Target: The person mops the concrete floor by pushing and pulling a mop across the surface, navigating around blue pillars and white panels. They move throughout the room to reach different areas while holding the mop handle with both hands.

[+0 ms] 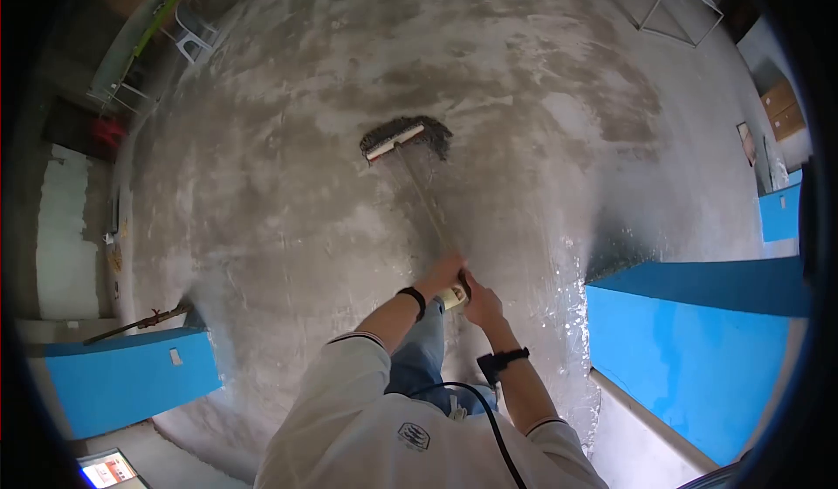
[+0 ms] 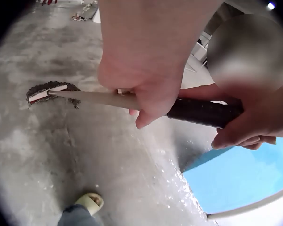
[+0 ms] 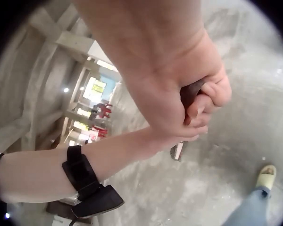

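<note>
A mop (image 1: 396, 140) with dark strands and a white clamp bar lies against the wet floor, ahead of the person. Its pale shaft (image 2: 96, 98) runs back toward the body. The left hand (image 1: 447, 272) grips this shaft lower down, just below the dark grip (image 2: 203, 112). Closer to the body, the right hand (image 1: 483, 304) holds the dark grip near its end. In the right wrist view, the fingers of the right hand (image 3: 198, 96) curl round the handle, and the mop head (image 3: 177, 150) is mostly hidden behind the arms.
Grey concrete floor (image 1: 288, 183) spreads ahead, with damp patches. A blue-sided block (image 1: 690, 349) stands at the right and another blue block (image 1: 131, 380) at the left, a stick lying on it. A white plastic chair (image 1: 190, 39) and a metal frame (image 1: 681, 9) are farther off.
</note>
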Tool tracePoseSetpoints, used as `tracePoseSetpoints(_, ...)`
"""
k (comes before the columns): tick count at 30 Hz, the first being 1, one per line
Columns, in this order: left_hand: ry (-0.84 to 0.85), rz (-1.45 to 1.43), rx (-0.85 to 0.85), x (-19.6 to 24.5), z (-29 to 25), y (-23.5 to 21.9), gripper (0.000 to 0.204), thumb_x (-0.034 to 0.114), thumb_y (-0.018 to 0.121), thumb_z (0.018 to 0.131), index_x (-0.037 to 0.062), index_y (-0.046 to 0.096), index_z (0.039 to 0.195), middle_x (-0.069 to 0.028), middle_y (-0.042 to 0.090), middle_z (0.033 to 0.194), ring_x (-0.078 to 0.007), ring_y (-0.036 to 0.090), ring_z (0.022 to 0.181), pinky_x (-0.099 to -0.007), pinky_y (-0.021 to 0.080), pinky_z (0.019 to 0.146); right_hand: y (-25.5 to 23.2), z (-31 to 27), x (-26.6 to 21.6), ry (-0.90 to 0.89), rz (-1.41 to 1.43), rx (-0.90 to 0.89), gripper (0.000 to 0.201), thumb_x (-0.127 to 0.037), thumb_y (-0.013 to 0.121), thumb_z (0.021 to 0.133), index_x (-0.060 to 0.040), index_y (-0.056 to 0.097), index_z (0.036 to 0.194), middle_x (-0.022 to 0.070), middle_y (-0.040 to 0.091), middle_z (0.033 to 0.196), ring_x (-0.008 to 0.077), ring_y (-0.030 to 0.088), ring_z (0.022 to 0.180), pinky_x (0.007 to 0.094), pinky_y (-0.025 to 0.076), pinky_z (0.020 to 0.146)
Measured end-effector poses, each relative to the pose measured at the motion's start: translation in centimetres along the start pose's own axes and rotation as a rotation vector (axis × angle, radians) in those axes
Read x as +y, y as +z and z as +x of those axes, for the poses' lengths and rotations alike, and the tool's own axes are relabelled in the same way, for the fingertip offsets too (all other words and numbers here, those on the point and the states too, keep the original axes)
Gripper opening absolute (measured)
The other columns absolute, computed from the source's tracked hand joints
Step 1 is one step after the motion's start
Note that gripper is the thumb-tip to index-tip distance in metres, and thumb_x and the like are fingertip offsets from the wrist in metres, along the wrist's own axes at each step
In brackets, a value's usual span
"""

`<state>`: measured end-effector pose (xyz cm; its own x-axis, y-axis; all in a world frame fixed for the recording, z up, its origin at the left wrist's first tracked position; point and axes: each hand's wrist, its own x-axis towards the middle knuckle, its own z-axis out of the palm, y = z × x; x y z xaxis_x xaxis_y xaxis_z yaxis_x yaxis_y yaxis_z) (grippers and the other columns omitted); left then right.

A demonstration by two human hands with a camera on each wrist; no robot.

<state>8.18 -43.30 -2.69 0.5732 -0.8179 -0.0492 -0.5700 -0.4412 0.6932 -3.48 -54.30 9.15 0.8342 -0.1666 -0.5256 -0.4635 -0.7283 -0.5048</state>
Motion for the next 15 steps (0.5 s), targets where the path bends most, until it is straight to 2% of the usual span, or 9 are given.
tracePoseSetpoints(1, -0.108, -0.085, 0.040, 0.6, 0.5, -4.7, 0.011, 0.011, 0.065, 0.071, 0.0074, 0.058, 0.077, -0.0161, 0.059, 0.085, -0.0384, 0.058, 0.087, -0.0475, 0.044, 0.077, -0.2, 2.6, -2.3, -0.028, -0.024, 0.017, 0.084, -0.010, 0.056, 0.076, -0.0288, 0.021, 0.150, 0.0240, 0.068, 0.094, 0.0413, 0.066, 0.089, 0.0505, 0.052, 0.077)
tracePoseSetpoints(2, -0.124, -0.097, 0.049, -0.8, 0.9, -7.1, 0.011, 0.011, 0.065, 0.071, 0.0074, 0.058, 0.077, -0.0161, 0.059, 0.085, -0.0384, 0.058, 0.087, -0.0475, 0.044, 0.077, -0.7, 4.1, -5.0, -0.033, -0.038, 0.001, 0.084, -0.010, 0.056, 0.076, -0.0288, 0.021, 0.150, 0.0240, 0.068, 0.094, 0.0413, 0.066, 0.089, 0.0505, 0.052, 0.077)
tracePoseSetpoints(4, -0.180, -0.087, -0.017, -3.3, 0.5, -9.8, 0.007, 0.007, 0.060, 0.075, 0.0084, 0.061, 0.081, -0.0146, 0.062, 0.092, -0.0366, 0.058, 0.096, -0.0453, 0.045, 0.083, -1.7, 5.0, -9.7, 0.112, -0.101, -0.150, 0.080, -0.012, 0.056, 0.077, -0.0219, 0.023, 0.149, 0.0237, 0.067, 0.097, 0.0425, 0.065, 0.089, 0.0519, 0.051, 0.079)
tracePoseSetpoints(8, -0.090, -0.225, 0.167, -4.9, -3.3, -8.1, 0.016, 0.003, 0.056, 0.077, 0.0103, 0.065, 0.087, -0.0130, 0.063, 0.103, -0.0356, 0.056, 0.106, -0.0419, 0.045, 0.091, 1.3, 2.2, -10.1, 0.065, -0.073, -0.077, 0.082, -0.015, 0.056, 0.077, -0.0199, 0.019, 0.150, 0.0237, 0.067, 0.090, 0.0431, 0.065, 0.084, 0.0526, 0.051, 0.076)
tracePoseSetpoints(10, -0.037, -0.222, 0.026, -3.1, -5.0, -7.2, 0.026, 0.000, 0.056, 0.075, 0.0133, 0.067, 0.095, -0.0114, 0.063, 0.113, -0.0330, 0.053, 0.115, -0.0399, 0.043, 0.099, 1.4, -0.8, -9.3, 0.125, -0.042, -0.114, 0.087, -0.014, 0.055, 0.076, -0.0226, 0.014, 0.152, 0.0246, 0.067, 0.084, 0.0452, 0.065, 0.079, 0.0540, 0.052, 0.072)
tracePoseSetpoints(11, -0.029, -0.222, 0.030, -1.9, -5.7, -6.4, 0.026, 0.000, 0.056, 0.075, 0.0133, 0.067, 0.095, -0.0114, 0.063, 0.113, -0.0330, 0.053, 0.115, -0.0399, 0.043, 0.099, 1.3, -2.3, -8.7, 0.125, -0.046, -0.106, 0.087, -0.014, 0.055, 0.076, -0.0226, 0.014, 0.152, 0.0246, 0.067, 0.084, 0.0452, 0.065, 0.079, 0.0540, 0.052, 0.072)
tracePoseSetpoints(13, 0.182, -0.112, 0.104, 0.9, -7.0, -4.4, 0.025, 0.004, 0.061, 0.072, 0.0138, 0.065, 0.095, -0.0107, 0.063, 0.107, -0.0319, 0.053, 0.116, -0.0421, 0.043, 0.098, 1.1, -5.7, -6.6, 0.194, 0.022, -0.145, 0.089, -0.016, 0.058, 0.077, -0.0276, 0.011, 0.152, 0.0246, 0.067, 0.084, 0.0434, 0.066, 0.079, 0.0522, 0.052, 0.070)
tracePoseSetpoints(14, 0.196, -0.108, 0.104, 2.4, -7.5, -3.8, 0.025, 0.004, 0.061, 0.072, 0.0138, 0.065, 0.095, -0.0107, 0.063, 0.107, -0.0319, 0.053, 0.116, -0.0421, 0.043, 0.098, 1.4, -7.5, -5.0, 0.177, 0.053, -0.107, 0.088, -0.015, 0.058, 0.076, -0.0277, 0.015, 0.151, 0.0253, 0.067, 0.083, 0.0442, 0.065, 0.079, 0.0527, 0.052, 0.070)
tracePoseSetpoints(15, 0.272, 0.044, 0.002, 4.0, -8.1, -3.3, 0.024, 0.009, 0.063, 0.070, 0.0142, 0.064, 0.093, -0.0097, 0.063, 0.105, -0.0312, 0.054, 0.115, -0.0425, 0.043, 0.097, 1.9, -9.4, -3.1, 0.158, 0.085, -0.068, 0.086, -0.015, 0.057, 0.074, -0.0279, 0.018, 0.151, 0.0259, 0.066, 0.082, 0.0450, 0.065, 0.078, 0.0532, 0.052, 0.070)
